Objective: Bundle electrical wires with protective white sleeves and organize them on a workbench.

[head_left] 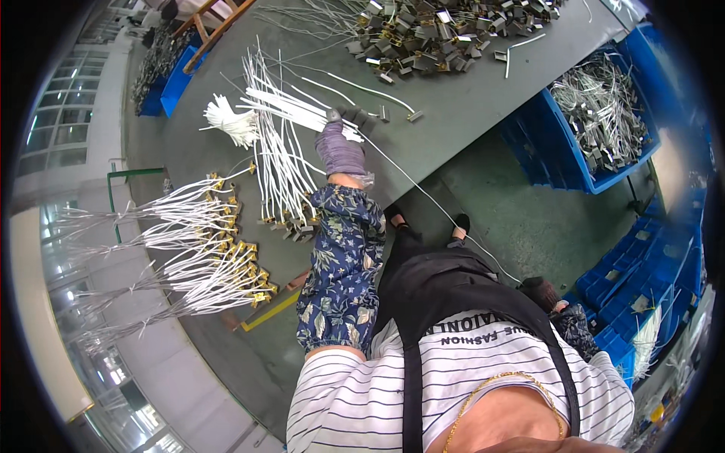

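Note:
My left hand, in a grey-purple glove, is closed over the right end of a bundle of thin white tubes on the grey table. A long white wire runs from beside this hand, past the table edge, down to my right hand. That hand, in a dark brown glove, is held low at my right side, closed at the wire's end; its fingers are partly hidden. Just left of my left hand lie white-sleeved wires with metal-ended parts, and a tied bunch of short white tubes.
Bundled wires with brass-coloured ends hang over the table's left side. A heap of small metal-cased parts covers the far end. To the right stands a blue bin full of wired parts, with stacked blue crates nearer me.

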The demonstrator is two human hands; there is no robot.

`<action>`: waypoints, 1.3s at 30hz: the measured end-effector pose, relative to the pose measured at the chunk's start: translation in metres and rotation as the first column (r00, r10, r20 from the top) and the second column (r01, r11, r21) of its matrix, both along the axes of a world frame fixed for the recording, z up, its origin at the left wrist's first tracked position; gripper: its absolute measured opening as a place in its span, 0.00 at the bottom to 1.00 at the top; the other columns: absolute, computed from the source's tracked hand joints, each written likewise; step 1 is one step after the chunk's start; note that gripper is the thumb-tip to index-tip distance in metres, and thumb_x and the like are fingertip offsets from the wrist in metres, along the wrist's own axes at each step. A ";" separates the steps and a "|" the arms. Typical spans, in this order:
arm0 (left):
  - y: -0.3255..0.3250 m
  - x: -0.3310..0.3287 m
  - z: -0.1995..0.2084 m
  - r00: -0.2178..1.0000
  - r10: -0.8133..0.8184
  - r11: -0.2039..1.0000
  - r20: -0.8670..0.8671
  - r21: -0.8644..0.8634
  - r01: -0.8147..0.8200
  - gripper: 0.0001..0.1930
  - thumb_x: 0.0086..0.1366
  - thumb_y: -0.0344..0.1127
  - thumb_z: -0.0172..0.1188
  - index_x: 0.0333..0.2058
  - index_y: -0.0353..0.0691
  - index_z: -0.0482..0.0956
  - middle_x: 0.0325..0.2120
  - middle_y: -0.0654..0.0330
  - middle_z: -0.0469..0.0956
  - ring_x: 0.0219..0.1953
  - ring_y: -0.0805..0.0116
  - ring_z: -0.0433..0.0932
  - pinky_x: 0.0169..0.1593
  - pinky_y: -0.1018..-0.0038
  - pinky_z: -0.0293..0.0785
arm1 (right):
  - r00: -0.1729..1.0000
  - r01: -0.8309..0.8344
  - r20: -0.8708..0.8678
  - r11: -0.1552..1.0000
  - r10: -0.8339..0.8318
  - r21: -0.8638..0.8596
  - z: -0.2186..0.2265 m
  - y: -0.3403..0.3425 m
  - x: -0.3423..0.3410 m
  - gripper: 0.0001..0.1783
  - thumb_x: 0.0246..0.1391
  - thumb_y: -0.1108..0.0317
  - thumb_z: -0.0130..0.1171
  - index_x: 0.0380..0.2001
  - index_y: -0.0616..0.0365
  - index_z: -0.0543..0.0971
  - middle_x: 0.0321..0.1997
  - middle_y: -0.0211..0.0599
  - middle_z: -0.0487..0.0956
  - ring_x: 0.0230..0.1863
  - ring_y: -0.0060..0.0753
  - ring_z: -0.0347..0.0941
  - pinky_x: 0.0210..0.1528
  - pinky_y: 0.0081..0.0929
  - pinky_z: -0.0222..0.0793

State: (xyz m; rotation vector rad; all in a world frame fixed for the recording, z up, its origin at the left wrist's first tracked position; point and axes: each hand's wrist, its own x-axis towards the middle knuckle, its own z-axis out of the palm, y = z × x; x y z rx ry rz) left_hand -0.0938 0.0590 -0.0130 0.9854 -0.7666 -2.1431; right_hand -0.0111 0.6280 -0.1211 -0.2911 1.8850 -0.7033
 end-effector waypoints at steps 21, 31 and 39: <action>-0.005 0.030 -0.014 0.999 0.039 0.999 -0.002 0.021 -0.039 0.11 0.69 0.38 0.57 0.40 0.36 0.74 0.28 0.57 0.73 0.26 0.62 0.75 0.39 0.54 0.86 | 0.993 -0.114 -0.016 0.988 0.113 -0.100 0.008 -0.003 -0.013 0.06 0.46 0.66 0.61 0.22 0.56 0.80 0.23 0.34 0.76 0.24 0.28 0.73 0.27 0.29 0.67; 0.031 0.037 -0.014 0.962 -0.202 0.958 0.184 -0.165 0.233 0.10 0.67 0.36 0.59 0.39 0.33 0.76 0.27 0.57 0.77 0.26 0.65 0.77 0.35 0.66 0.84 | 0.682 -0.647 -0.547 0.749 0.485 -0.142 -0.018 0.010 -0.011 0.09 0.50 0.65 0.62 0.29 0.61 0.83 0.27 0.31 0.81 0.25 0.24 0.75 0.28 0.28 0.71; 0.022 0.046 -0.041 0.840 -0.091 0.982 0.535 -0.093 0.166 0.25 0.58 0.55 0.69 0.35 0.34 0.79 0.23 0.61 0.71 0.24 0.67 0.65 0.28 0.65 0.67 | 0.894 -0.415 -0.301 0.868 0.332 -0.272 -0.035 0.047 -0.012 0.06 0.46 0.69 0.62 0.29 0.58 0.83 0.26 0.35 0.80 0.24 0.31 0.79 0.25 0.28 0.74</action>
